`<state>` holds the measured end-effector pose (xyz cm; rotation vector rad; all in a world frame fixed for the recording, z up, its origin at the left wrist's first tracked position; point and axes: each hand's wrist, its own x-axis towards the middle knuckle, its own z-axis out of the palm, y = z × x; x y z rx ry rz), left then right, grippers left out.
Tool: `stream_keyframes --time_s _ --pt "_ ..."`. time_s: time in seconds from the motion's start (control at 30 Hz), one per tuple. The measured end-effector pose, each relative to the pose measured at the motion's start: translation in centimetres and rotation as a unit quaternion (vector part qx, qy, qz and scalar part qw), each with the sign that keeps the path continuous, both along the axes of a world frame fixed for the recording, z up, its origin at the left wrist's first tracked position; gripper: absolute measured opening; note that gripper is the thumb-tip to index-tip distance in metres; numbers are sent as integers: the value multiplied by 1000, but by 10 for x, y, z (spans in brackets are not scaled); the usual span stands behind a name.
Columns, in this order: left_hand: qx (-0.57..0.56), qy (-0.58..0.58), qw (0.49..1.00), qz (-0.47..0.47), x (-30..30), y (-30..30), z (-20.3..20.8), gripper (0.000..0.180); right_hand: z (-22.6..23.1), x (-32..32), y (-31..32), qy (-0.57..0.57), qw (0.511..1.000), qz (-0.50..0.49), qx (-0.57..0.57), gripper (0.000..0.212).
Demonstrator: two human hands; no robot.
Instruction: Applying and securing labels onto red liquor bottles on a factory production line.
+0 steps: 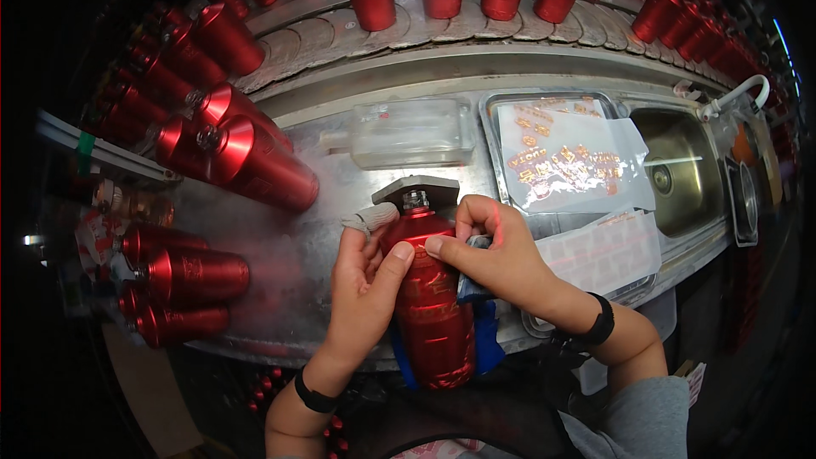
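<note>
Running this remotely, I've got the left hand [360,285] and right hand [503,257] both grasping the metallic-red bottle [433,314], thumbs steadying its shoulder, at the steel counter's [293,289] near edge, blue padding [488,340] probably preventing scratches.

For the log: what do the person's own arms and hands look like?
The left hand wears a light grey, ribbed finger cover and, at its wrist, a black wristband. The right hand has a matching black band below a grey sleeve.
</note>
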<state>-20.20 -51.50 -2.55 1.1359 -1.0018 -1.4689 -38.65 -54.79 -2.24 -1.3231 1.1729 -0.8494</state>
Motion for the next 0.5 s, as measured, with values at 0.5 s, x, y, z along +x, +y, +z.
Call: stream_keyframes --time_s 0.5 --pt "45 67 997 -7 15 -8 -17 46 -7 7 -3 -35 999 7 -15 31"
